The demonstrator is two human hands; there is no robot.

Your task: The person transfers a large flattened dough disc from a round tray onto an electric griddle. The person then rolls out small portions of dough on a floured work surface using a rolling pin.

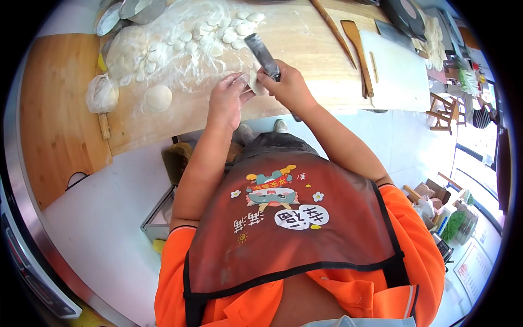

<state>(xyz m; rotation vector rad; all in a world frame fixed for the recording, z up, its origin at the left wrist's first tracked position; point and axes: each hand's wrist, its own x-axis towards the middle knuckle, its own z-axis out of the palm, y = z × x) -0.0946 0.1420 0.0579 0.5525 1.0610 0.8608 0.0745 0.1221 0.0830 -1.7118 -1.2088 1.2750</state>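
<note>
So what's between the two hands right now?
A pale dough piece, in the head view: it sits between the fingers of the left hand and the right hand, which also grips a flat tool.

Orange shirt (pixel 417 240), black-edged reddish-brown apron (pixel 348 234)

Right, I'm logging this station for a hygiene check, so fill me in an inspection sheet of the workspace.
Surface: wooden table, dusted white across its left part.
Work items: held dough piece, flat tool; small dough discs and a larger dough round on the table.
Clutter: wooden stick, wooden spatula, white board, plastic bag.
Left grip: bare, pinching the dough piece.
Right grip: bare, closed around the flat tool, thumb beside the dough piece.
Cables: nothing seen for certain.
Surroundings: pale floor, wooden stool at the right.
</note>
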